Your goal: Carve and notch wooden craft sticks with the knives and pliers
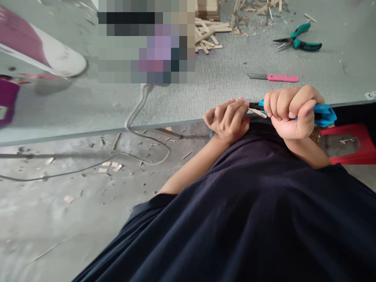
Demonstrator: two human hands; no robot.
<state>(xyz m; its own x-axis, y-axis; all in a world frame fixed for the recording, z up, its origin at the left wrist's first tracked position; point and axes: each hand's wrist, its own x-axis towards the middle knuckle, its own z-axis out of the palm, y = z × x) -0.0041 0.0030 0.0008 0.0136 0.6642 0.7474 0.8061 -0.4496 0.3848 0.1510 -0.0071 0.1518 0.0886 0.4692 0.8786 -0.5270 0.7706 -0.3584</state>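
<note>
At the table's front edge, my left hand [227, 119] is closed, its fingers curled around a thin wooden craft stick [257, 112] whose end pokes out to the right. My right hand [293, 111] makes a fist around a blue-and-black handled tool [324, 112]. The tool's narrow black end reaches to my left fingertips, beside the stick. Fingers cover most of the tool, so its exact kind and working edge cannot be made out. Just beyond my right hand lies a pink-handled knife [282, 77] on the table, its blade pointing left.
Green-handled pliers [298, 39] rest at the back right, near piled craft sticks [208, 35]. A white and pink bottle-like object [58, 55] lies at the left. A cable [127, 121] hangs over the table edge [73, 135]. A red stool [349, 145] stands below, and scraps litter the floor.
</note>
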